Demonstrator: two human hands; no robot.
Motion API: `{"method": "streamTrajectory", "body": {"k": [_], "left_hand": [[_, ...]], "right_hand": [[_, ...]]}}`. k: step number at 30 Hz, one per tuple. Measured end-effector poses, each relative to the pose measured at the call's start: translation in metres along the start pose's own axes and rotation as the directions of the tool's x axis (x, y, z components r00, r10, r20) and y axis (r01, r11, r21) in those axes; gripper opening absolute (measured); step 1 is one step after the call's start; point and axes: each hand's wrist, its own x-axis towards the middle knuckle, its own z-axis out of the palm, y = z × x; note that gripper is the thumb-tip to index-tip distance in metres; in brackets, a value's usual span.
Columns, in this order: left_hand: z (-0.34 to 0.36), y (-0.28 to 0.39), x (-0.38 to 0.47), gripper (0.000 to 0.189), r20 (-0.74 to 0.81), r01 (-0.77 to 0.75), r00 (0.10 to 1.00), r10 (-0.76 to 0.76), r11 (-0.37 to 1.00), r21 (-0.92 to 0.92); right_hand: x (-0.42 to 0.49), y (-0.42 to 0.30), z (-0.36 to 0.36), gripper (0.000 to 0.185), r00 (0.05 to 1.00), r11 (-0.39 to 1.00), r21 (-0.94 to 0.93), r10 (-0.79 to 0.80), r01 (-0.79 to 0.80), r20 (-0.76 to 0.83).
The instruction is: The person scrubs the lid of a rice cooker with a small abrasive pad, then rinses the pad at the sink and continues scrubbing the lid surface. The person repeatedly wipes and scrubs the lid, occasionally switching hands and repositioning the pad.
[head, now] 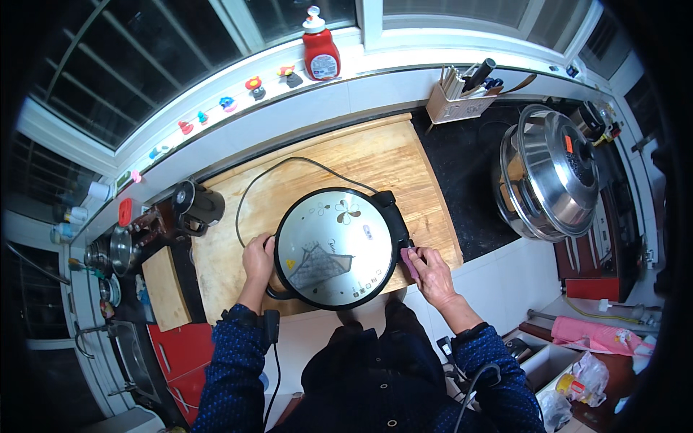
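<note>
A round Midea electric griddle with a glossy, flower-patterned lid and black rim rests on a wooden board, its lid down. Its dark cord loops behind it over the board. My left hand is at the griddle's left rim, thumb near the edge; whether it grips the rim is unclear. On the right, my right hand pinches a pink cloth against the black hinge side of the griddle.
The wooden board lies beneath the griddle. An electric kettle stands left. A large steel steamer pot and a utensil holder are at right. A red bottle and small figurines line the windowsill. A small cutting board lies left.
</note>
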Motion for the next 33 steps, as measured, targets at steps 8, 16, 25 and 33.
{"method": "streamTrajectory", "body": {"k": [8, 16, 25, 33], "left_hand": [[0.005, -0.002, 0.002, 0.024, 0.023, 0.034, 0.999, -0.034, 0.999, 0.012], [-0.023, 0.041, -0.029, 0.043, 0.028, -0.324, 0.946, 0.323, 0.946, 0.011], [0.001, 0.095, -0.099, 0.043, 0.228, -0.331, 0.911, 0.342, 0.94, -0.087], [0.067, 0.177, -0.109, 0.024, -0.038, -0.502, 0.865, 0.5, 0.864, -0.039]], "right_hand": [[-0.008, -0.01, 0.004, 0.045, 0.996, 0.996, -0.057, 0.068, -0.072, -0.065], [-0.048, -0.014, -0.031, 0.036, 0.946, 0.934, 0.233, 0.303, -0.271, -0.115], [-0.117, -0.026, -0.032, 0.025, 0.752, 0.714, 0.403, 0.653, -0.572, -0.091], [-0.127, 0.02, -0.04, 0.026, 0.755, 0.693, 0.496, 0.647, -0.524, -0.106]]}}
